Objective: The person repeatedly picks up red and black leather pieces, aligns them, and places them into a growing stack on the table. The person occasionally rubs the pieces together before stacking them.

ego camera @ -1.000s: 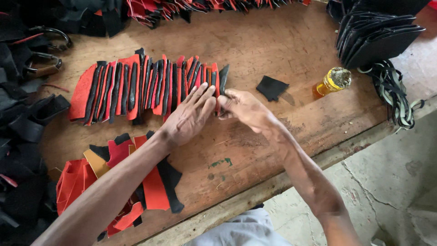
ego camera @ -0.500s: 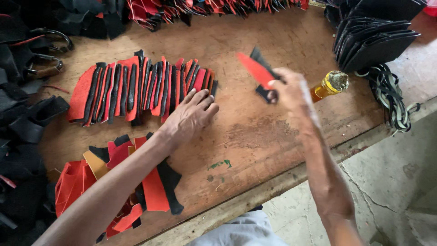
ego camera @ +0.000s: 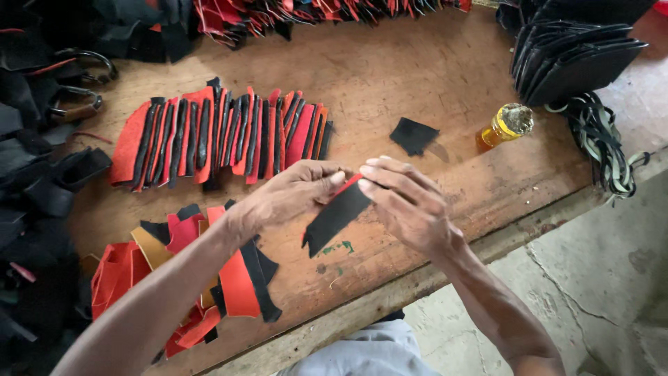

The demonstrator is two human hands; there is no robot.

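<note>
Pinching one red-and-black leather piece (ego camera: 337,214) between us, our left hand (ego camera: 292,193) and right hand (ego camera: 407,202) have it lifted just above the wooden bench (ego camera: 417,83); half a second ago the right hand alone held it out over the small black scrap (ego camera: 413,134). Beyond lies the fanned row of finished pieces (ego camera: 223,136), which we pressed flat a second ago. Farther right stands the yellow bottle (ego camera: 504,127).

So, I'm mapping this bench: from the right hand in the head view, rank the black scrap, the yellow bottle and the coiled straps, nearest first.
From the right hand:
1. Black scrap, just above on the bench.
2. Yellow bottle, upper right.
3. Coiled straps, at the far right edge.
</note>
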